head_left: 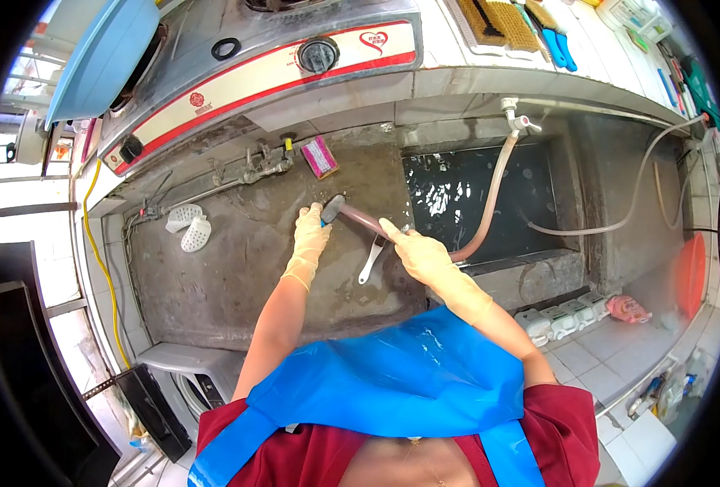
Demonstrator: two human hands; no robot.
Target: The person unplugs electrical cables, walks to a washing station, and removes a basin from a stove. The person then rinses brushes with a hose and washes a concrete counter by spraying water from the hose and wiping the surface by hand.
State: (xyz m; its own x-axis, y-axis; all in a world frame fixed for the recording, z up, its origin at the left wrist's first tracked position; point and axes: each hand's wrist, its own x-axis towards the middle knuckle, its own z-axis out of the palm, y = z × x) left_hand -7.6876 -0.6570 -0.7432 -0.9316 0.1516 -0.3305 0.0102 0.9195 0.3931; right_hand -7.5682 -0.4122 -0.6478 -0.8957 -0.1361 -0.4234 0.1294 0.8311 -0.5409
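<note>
Mid-frame, the left grip (pixel 313 233) pinches a small dark-grey object (pixel 334 208); the right grip (pixel 415 250) is closed round a pinkish translucent hose (pixel 360 217). Slick gloves (pixel 301 266) could let the hose slip and swing. Upper centre, the red-and-white stove panel's (pixel 250 84) heart-logo lettering (pixel 374 40) is too small to read.

Two gloves (pixel 309 243); two perforated white pieces (pixel 196 234); two stove knobs (pixel 318 55).

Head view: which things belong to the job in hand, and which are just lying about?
In use: hose in the right hand; small grey-headed tool in the left hand.
Lying about, apparently: white-handled tool, pink packet, white perforated pieces.
</note>
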